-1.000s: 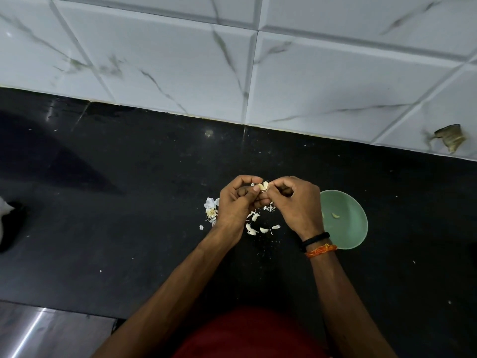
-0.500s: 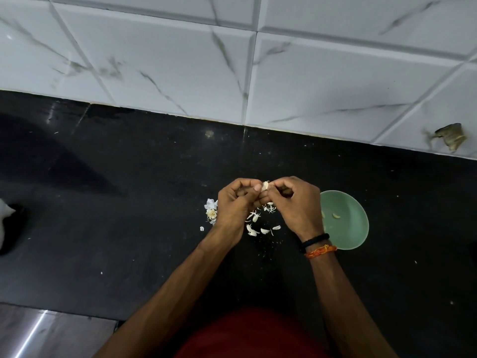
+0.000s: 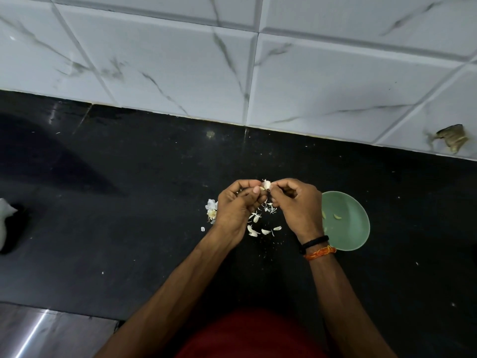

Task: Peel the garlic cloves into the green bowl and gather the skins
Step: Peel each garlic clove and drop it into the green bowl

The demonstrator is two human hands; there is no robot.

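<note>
Both hands meet above the black counter and pinch one garlic clove (image 3: 265,184) with white skin curling off it. My left hand (image 3: 236,205) holds the clove from the left; my right hand (image 3: 296,202) pinches it from the right with thumb and fingertips. Loose white skins (image 3: 258,223) lie scattered on the counter under and between the hands. The rest of the garlic bulb (image 3: 211,210) sits just left of my left hand, partly hidden by it. The green bowl (image 3: 351,228) stands right of my right wrist with two peeled cloves (image 3: 336,216) inside.
The black counter (image 3: 129,202) meets a white marbled tile wall (image 3: 232,73) behind. A white object (image 3: 5,223) lies at the far left edge. A chipped spot (image 3: 453,140) marks the wall at the right. A steel surface (image 3: 38,332) shows at the lower left.
The hands stay in place and keep working the clove; the white skin at the fingertips has shifted slightly.
</note>
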